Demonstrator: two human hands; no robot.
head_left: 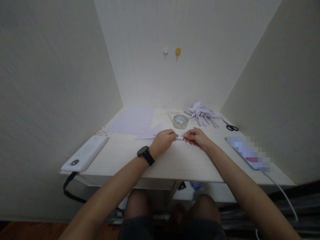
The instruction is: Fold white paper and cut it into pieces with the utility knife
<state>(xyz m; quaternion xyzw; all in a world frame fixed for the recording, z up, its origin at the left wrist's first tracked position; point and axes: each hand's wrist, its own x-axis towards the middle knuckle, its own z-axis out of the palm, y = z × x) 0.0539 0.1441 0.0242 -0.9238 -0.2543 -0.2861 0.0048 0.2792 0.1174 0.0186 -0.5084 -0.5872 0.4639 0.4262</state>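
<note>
My left hand [163,140] and my right hand [197,137] meet over the middle of the pale wooden table [175,163]. Both pinch a small white paper strip [180,137] between their fingertips, just above the tabletop. A black watch [145,155] sits on my left wrist. A roll of clear tape [180,121] stands right behind the hands. A cut piece of white paper [150,132] lies beside my left hand.
A sheet of white paper [132,120] lies at the back left. Folded paper pieces [202,113] are piled at the back right, with black scissors [232,127] near them. A white power bank [85,154] rests on the left edge, a blurred phone [248,152] with a cable on the right.
</note>
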